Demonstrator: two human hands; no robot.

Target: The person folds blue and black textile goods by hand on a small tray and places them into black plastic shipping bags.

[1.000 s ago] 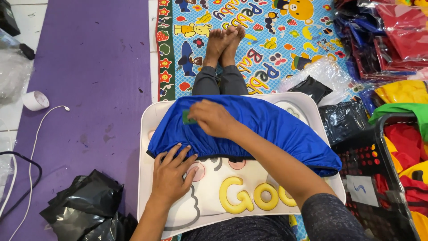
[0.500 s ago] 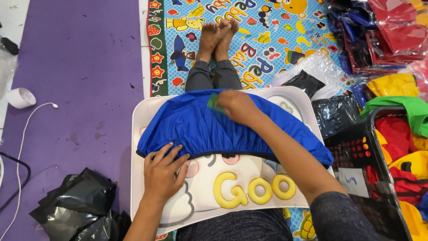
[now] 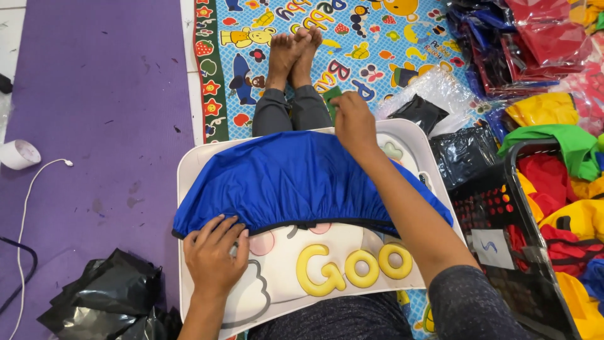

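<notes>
A blue fabric cover (image 3: 296, 179) with a black elastic hem lies spread over a white lap tray (image 3: 384, 280) printed with a cartoon and yellow letters. My left hand (image 3: 214, 255) lies flat with fingers apart, pinning the cover's near left corner to the tray. My right hand (image 3: 353, 121) reaches past the tray's far edge and pinches a small dark green piece (image 3: 331, 101) between its fingers. My legs and bare feet (image 3: 292, 53) stretch out beyond the tray.
A black mesh basket (image 3: 503, 208) with red, yellow and green fabric stands at the right. Bagged red items (image 3: 541, 38) pile at the top right. Black plastic bags (image 3: 113, 296) lie at the lower left. A tape roll (image 3: 19, 154) and white cable (image 3: 28, 201) rest on the purple mat.
My right hand has slid with the green piece from the cover's left top across to the right and past the tray's far edge. My left hand has kept its place.
</notes>
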